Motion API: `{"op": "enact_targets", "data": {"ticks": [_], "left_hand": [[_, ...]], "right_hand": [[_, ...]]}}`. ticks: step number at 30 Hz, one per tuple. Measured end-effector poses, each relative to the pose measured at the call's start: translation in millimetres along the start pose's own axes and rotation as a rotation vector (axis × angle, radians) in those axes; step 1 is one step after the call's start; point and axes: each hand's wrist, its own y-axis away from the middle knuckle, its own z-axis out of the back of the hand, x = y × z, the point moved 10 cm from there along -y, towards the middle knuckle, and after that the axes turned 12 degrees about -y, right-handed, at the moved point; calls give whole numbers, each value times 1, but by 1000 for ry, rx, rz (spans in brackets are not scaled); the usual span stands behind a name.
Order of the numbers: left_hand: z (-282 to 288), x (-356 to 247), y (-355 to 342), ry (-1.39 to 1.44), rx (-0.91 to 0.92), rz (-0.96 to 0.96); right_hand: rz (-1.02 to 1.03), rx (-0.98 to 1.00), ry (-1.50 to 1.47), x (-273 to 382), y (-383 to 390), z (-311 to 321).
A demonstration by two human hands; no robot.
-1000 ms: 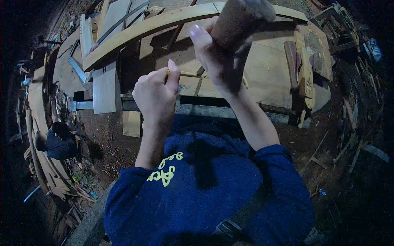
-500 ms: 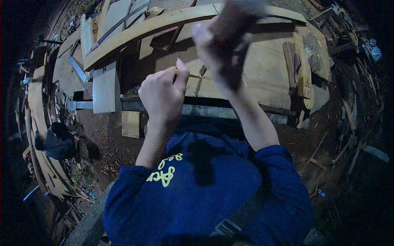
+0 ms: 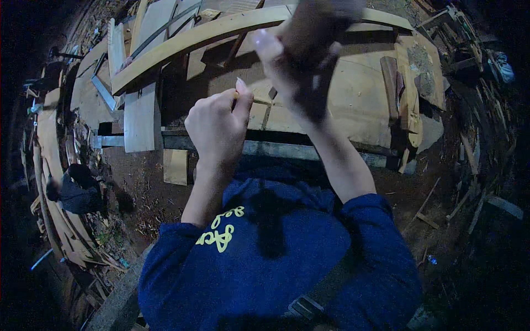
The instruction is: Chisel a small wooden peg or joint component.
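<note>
My left hand (image 3: pixel 216 124) is closed in a fist, thumb up, over the near part of the wooden bench top (image 3: pixel 359 102). A small yellowish edge shows beside its thumb; what the fingers wrap round is mostly hidden. Raised to the right of it, my right hand (image 3: pixel 281 66) grips a dark brown block-shaped thing (image 3: pixel 317 33), smeared by motion, whose exact kind I cannot tell. Behind both hands, a long curved pale wooden piece (image 3: pixel 204 43) spans the bench; the brown block covers part of it.
Wood pieces (image 3: pixel 390 91) lie along the bench's right side. Boards (image 3: pixel 141 118) and a metal square (image 3: pixel 103 91) are at its left. A small wooden block (image 3: pixel 176 166) sits below the front edge. Planks and scraps (image 3: pixel 58 220) litter the ground around.
My right hand and the brown block have shifted slightly up and left. My left hand has barely moved and stays closed.
</note>
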Motion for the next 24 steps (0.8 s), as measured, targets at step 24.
{"op": "enact_targets", "data": {"ticks": [24], "left_hand": [[-1, -4, -5, 6, 2, -6]], "right_hand": [[52, 191, -69, 6, 5, -17]]}}
